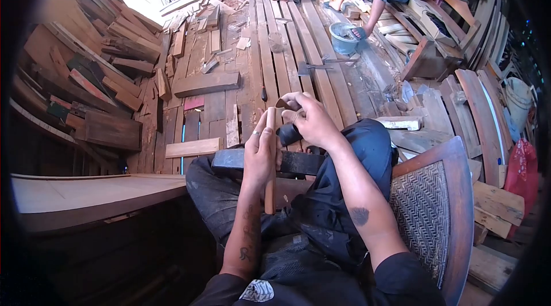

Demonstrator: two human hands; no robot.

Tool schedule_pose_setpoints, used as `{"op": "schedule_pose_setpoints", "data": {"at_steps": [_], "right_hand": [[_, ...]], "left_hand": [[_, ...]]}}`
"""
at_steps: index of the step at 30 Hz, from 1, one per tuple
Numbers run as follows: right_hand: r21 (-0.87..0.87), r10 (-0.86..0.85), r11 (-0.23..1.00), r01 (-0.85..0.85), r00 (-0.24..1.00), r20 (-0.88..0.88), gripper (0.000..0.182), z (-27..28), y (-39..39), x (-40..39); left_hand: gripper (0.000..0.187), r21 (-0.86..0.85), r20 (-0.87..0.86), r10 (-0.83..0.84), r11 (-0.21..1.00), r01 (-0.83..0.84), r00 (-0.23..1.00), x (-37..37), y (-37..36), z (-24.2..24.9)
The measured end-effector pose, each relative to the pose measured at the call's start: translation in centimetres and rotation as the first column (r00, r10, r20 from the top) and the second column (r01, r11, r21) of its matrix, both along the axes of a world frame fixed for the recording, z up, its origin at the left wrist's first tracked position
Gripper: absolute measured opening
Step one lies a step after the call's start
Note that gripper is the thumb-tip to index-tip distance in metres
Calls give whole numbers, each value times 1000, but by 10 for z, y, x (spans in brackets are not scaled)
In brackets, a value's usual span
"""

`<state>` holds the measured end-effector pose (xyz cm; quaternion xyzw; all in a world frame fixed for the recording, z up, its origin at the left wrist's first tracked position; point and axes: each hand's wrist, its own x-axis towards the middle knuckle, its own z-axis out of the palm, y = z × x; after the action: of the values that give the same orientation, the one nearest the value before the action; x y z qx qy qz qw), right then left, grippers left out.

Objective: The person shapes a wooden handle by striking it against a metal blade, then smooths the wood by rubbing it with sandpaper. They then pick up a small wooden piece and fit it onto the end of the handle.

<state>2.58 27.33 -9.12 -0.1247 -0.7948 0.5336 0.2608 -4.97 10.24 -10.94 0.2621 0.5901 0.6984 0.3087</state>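
My left hand (261, 148) is wrapped round a slim, pale wooden strip (270, 191), which stands nearly lengthwise in front of my body. Close by its upper end, my right hand (313, 119) is closed, with a small brown sheet (281, 103) that looks like sandpaper pinched in its fingers. Beneath both hands, a dark beam (301, 162) lies across between my legs. Just under the right fingers shows a rounded black thing (288, 134), partly hidden by the hand.
A chair frame with a woven panel (422, 220) stands at my right, a pale board (97, 194) at my left. Ahead on the plank floor lie a thick wooden block (206, 84), a hammer-like tool (310, 68) and a bucket (344, 39). Two people sit at the back.
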Motion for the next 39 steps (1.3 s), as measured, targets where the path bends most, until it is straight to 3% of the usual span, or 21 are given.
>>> {"op": "schedule_pose_setpoints", "data": {"at_steps": [2, 3, 6, 7, 9, 11, 14, 18, 19, 22, 28, 31, 34, 37, 39], "right_hand": [[62, -50, 997, 46, 997, 58, 39, 4, 5, -1], [-39, -8, 999, 5, 998, -58, 38, 5, 3, -2], [-40, 53, 998, -52, 998, 20, 38, 5, -3, 0], [-56, 44, 997, -44, 999, -3, 38, 3, -4, -1], [-77, 18, 997, -22, 998, -53, 39, 3, -2, -5], [-136, 39, 989, -62, 985, -168, 40, 8, -3, -7], [-55, 46, 997, -45, 999, 15, 39, 6, -4, -1], [-115, 66, 990, -79, 992, -109, 42, 10, -2, -3], [-219, 97, 967, -129, 984, -152, 42, 17, -6, -2], [76, -2, 997, -3, 998, 66, 41, 7, -3, 0], [-159, 123, 978, -132, 990, -67, 44, 12, -5, 0], [79, -4, 997, -2, 997, 71, 43, 10, -2, 2], [-201, 165, 961, -190, 977, -138, 40, 16, -6, 3], [154, 6, 988, -20, 996, 92, 37, 11, -1, 1], [5, 89, 996, -89, 995, 42, 38, 19, -5, 4]], "left_hand": [[50, 6, -31, 6, 1000, -6, 999, 0, 1, -3], [51, 7, -45, 4, 1000, -4, 999, 1, 1, -2], [51, -23, 15, 5, 1000, -5, 1000, 5, 0, 4], [50, -4, 25, 25, 1000, -25, 999, 2, 0, 1], [51, 5, -116, 24, 1000, -24, 993, -1, 1, -4], [51, 0, -73, 11, 1000, -11, 997, 2, 1, -4], [51, 3, -40, 13, 1000, -13, 999, 3, 0, -1], [51, 5, 23, 13, 1000, -13, 1000, 3, -1, -3], [51, 8, -11, 7, 1000, -7, 1000, 3, 0, -4], [51, -7, -69, 36, 999, -36, 997, 2, 2, -3], [51, 18, 21, 19, 1000, -19, 1000, 4, 0, -1], [52, 10, 22, 27, 1000, -27, 999, 1, 0, -2], [52, 14, -21, 24, 1000, -23, 1000, 2, 2, -7], [54, 1, -22, 19, 1000, -19, 1000, 0, 0, -3], [54, 14, -9, 27, 1000, -27, 1000, -2, 0, -5]]}}
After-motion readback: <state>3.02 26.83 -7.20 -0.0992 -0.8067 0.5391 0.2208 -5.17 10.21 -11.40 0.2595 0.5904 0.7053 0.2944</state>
